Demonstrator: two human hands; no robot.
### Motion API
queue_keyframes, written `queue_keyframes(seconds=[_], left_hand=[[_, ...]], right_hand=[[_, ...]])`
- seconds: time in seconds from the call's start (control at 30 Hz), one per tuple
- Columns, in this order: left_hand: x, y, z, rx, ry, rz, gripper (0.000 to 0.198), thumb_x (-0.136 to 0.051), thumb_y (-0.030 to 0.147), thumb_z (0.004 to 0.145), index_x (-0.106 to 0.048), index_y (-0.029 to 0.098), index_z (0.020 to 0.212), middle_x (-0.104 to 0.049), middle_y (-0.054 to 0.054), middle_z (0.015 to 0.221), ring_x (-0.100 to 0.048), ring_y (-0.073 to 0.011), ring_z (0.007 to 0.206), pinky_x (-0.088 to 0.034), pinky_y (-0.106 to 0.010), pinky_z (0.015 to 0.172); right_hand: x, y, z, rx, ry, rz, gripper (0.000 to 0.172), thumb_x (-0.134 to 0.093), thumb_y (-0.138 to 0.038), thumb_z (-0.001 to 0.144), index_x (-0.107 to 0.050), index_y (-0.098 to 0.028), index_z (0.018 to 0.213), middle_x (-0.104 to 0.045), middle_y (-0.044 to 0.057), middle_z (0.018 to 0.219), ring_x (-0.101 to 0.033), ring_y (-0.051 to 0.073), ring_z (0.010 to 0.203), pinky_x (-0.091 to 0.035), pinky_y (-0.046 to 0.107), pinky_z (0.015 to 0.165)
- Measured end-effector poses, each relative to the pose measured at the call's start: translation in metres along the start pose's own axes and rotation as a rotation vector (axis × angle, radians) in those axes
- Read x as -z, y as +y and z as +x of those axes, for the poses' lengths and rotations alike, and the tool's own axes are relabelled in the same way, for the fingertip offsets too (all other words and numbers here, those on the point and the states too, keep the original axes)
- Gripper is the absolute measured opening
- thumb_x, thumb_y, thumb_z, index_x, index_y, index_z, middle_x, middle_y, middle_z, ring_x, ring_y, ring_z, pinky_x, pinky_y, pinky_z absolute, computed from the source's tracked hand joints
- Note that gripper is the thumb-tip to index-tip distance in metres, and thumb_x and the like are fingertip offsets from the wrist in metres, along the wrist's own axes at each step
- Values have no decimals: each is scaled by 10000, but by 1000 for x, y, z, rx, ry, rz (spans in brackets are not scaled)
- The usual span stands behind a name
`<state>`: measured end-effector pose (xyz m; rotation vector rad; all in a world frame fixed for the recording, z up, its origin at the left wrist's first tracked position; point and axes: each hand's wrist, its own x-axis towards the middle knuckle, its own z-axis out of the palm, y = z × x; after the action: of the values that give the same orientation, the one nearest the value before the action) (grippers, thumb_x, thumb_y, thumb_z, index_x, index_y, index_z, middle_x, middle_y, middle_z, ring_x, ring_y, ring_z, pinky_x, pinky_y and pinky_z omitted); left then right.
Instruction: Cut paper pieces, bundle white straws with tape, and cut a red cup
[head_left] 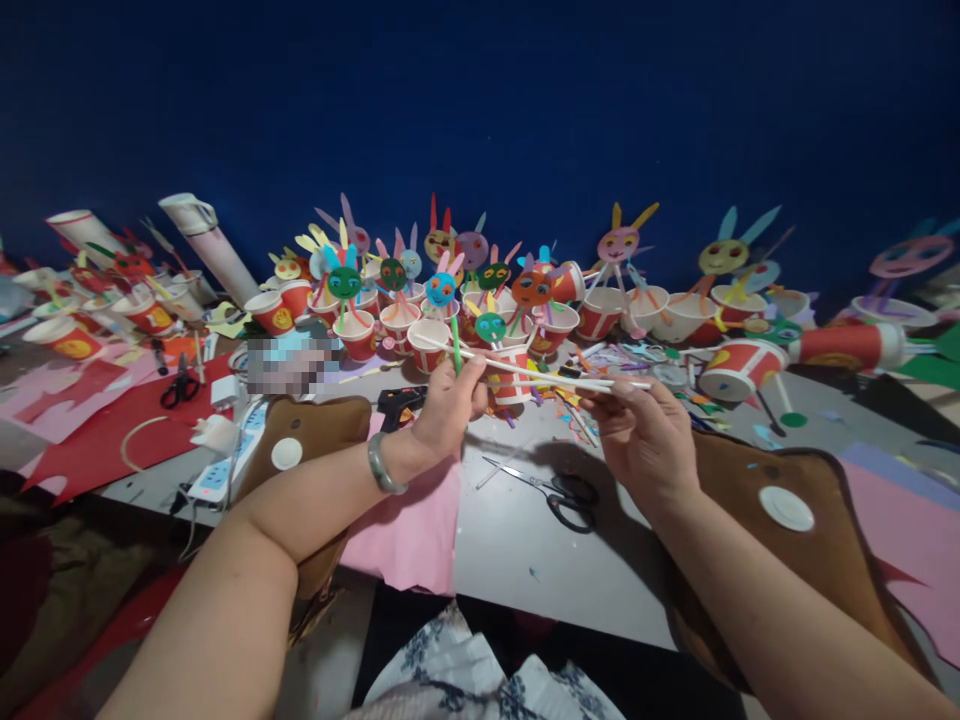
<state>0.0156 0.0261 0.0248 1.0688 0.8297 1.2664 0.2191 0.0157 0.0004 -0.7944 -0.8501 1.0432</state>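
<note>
My left hand (448, 405) is closed in a pinch on a thin white stick (525, 371) that runs across to my right hand. A green stick (455, 345) also stands up from the left hand's fingers. My right hand (645, 435) is closed on the other part of the white stick and a second stick beside it. Both hands hover above the grey table (510, 540). Just beyond them stands a red and white paper cup (510, 385).
Black-handled scissors (559, 495) lie open below my hands, a black glue gun (397, 400) to the left. Several paper cups with coloured rabbit faces on sticks (442, 290) crowd the back. Pink paper (412, 530), red paper (112, 420), a second pair of scissors (180, 385) and brown cushions (787, 530) surround them.
</note>
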Motion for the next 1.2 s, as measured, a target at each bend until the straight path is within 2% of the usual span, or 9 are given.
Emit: queue_keyframes(seconds=[0.07, 0.13, 0.2, 0.3, 0.53, 0.73, 0.83, 1.03, 1.2], left_hand=[[0, 2, 1, 2, 14, 25, 320, -530, 452, 907, -610, 160, 805, -315, 90, 388, -233, -52, 383, -175, -215, 421], [0, 2, 1, 0, 7, 21, 313, -547, 455, 887, -617, 152, 845, -442, 66, 442, -250, -44, 383, -173, -219, 419], [-1, -2, 0, 6, -48, 2, 317, -570, 450, 865, -625, 147, 936, -576, 30, 555, -264, -33, 383, -168, -218, 412], [0, -9, -3, 32, -170, -13, 357, -576, 427, 862, -625, 146, 1076, -653, -2, 662, -257, -23, 380, -144, -214, 404], [-2, -8, -9, 106, -269, 13, 284, -547, 365, 872, -624, 134, 1019, -681, -25, 720, -271, -21, 386, -135, -204, 401], [-8, -15, -14, 176, -315, 19, 215, -524, 326, 872, -572, 156, 995, -601, 43, 576, -241, -34, 367, -154, -198, 391], [-7, -24, -16, 179, -347, 27, 218, -536, 348, 882, -545, 180, 1020, -575, 65, 547, -260, -42, 372, -182, -194, 395], [-4, -18, -17, 141, -321, 154, 397, -490, 529, 910, -549, 163, 767, -625, -4, 592, -361, -56, 428, -256, -204, 439], [-5, -6, -21, -29, -285, 223, 429, -504, 510, 917, -598, 154, 695, -573, -5, 553, -505, -105, 547, -399, -247, 585]], right_hand=[[2, 0, 3, 5, 34, -15, 125, -792, -310, 714, -688, -242, 719, -725, -30, 685, -710, 141, 634, -596, 250, 598], [4, 0, 5, 22, 76, -39, 104, -770, -303, 743, -685, -243, 737, -721, -31, 681, -714, 140, 640, -599, 252, 605], [4, 0, 5, 66, 102, -46, 104, -769, -285, 751, -675, -241, 740, -718, -31, 678, -725, 140, 675, -609, 259, 662], [2, -2, 0, 157, 102, -64, 128, -797, -268, 737, -674, -231, 740, -734, -18, 738, -744, 148, 755, -616, 274, 749], [-6, -2, -20, 247, 5, -198, 121, -814, -310, 744, -727, -256, 810, -757, 18, 908, -748, 186, 804, -639, 333, 765], [-10, 7, -28, 219, -71, -248, 110, -801, -307, 766, -739, -246, 833, -754, 31, 955, -739, 197, 849, -630, 376, 808], [-13, 7, -31, 266, -81, -336, 85, -779, -289, 787, -739, -234, 839, -750, 43, 929, -732, 191, 796, -630, 355, 729], [-6, -5, -24, 379, -10, -349, 86, -756, -241, 800, -687, -209, 839, -761, 26, 855, -650, 119, 494, -524, 256, 444], [6, -17, -7, 465, 39, -316, 83, -724, -214, 815, -650, -186, 842, -777, 46, 922, -630, 105, 486, -501, 258, 459]])
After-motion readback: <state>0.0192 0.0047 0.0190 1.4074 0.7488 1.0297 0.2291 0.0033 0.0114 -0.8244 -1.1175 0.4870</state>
